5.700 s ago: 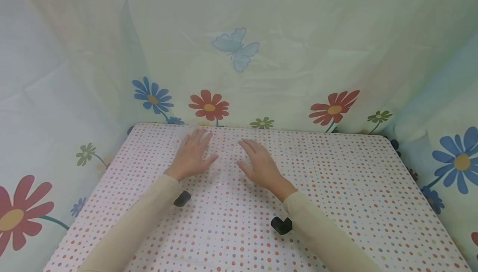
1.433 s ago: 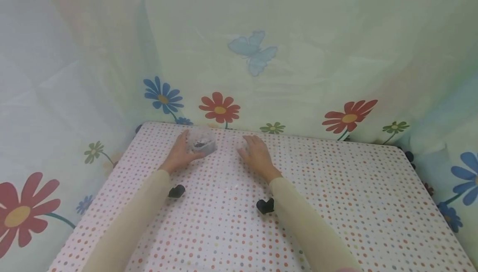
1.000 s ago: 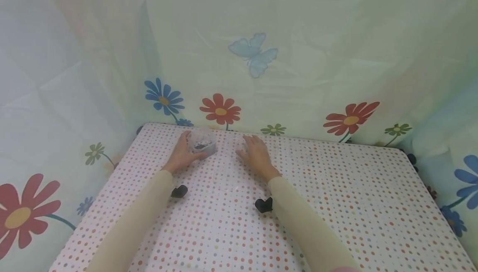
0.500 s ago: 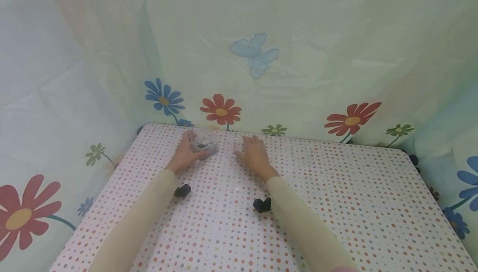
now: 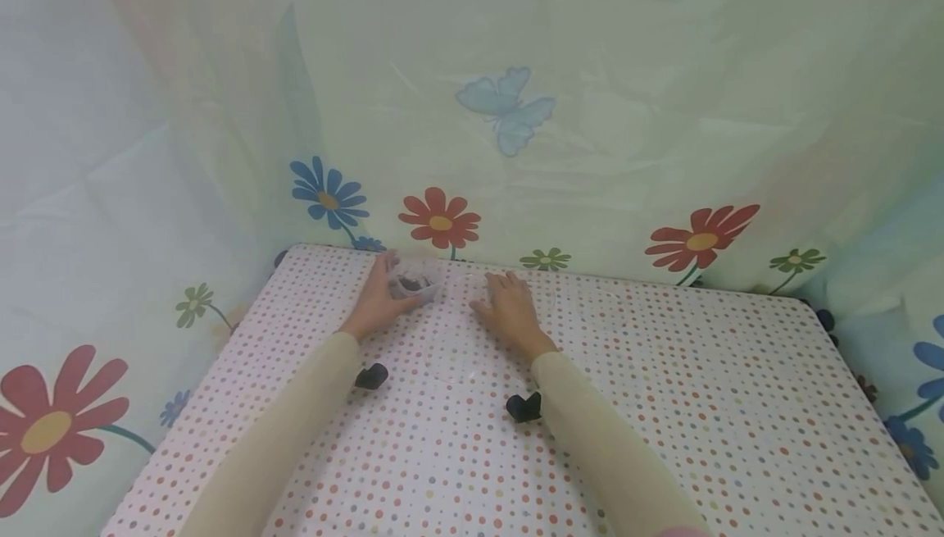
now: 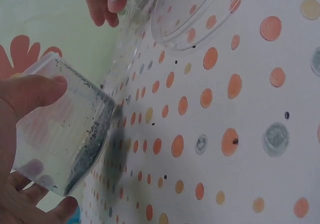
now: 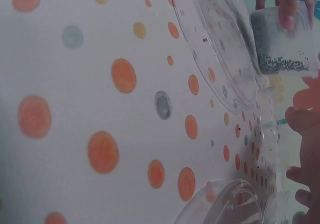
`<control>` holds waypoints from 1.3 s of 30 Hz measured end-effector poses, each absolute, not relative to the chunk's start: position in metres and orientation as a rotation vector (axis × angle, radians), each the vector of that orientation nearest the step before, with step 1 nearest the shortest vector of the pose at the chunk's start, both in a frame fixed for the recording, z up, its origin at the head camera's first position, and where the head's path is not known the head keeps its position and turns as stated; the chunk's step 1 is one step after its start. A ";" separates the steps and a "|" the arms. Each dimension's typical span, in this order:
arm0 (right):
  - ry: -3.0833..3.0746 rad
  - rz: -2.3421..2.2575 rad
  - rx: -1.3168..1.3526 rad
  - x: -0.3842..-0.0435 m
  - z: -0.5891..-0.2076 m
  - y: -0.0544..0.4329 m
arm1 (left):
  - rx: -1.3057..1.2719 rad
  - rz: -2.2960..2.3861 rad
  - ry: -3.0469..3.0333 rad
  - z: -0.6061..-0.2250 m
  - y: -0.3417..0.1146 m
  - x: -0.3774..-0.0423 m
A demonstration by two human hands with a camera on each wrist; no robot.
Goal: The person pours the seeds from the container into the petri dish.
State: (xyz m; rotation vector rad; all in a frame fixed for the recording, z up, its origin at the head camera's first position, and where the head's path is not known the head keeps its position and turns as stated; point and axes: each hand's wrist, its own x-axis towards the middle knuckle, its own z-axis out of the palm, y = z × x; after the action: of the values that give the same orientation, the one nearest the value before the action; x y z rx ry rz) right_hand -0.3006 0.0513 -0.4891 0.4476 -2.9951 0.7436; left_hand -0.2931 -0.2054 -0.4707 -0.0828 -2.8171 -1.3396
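Observation:
My left hand grips a clear plastic tub near the back of the table. Small dark grains lie along one side of the tub, which is tilted in the left wrist view; the thumb presses one wall and the other fingers are partly hidden behind it. To the right, my right hand has loosely bent fingers and nothing visible in its grasp. Clear round plastic dishes lie near it: one dish towards the tub, another dish at the bottom of the right wrist view. Contact with either cannot be told.
A white cloth with coloured dots covers the table. A few dark specks lie on it. Faint clear outlines sit right of the right hand. A flower-printed curtain closes off the back and sides. Black pieces show beside the wrists.
In the oldest frame both hands were spread with no tub visible; the left now holds one. Over the last half second the left hand and tub shifted slightly right. The right hand barely moved.

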 end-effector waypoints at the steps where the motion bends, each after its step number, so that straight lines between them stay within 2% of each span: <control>1: -3.000 0.739 0.448 -0.301 -0.489 0.051 | -0.087 -1.323 -2.818 -0.470 -0.204 -0.293; 39: -3.051 0.683 0.452 -0.301 -0.491 0.051 | -0.245 -1.120 -2.834 -0.461 -0.180 -0.301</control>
State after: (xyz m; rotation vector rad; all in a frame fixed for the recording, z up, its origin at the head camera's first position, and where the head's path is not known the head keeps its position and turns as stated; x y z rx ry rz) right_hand -0.3010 0.0515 -0.4912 0.4515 -3.0507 0.6826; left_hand -0.3014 -0.1800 -0.4607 -0.2454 -2.8344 -1.1203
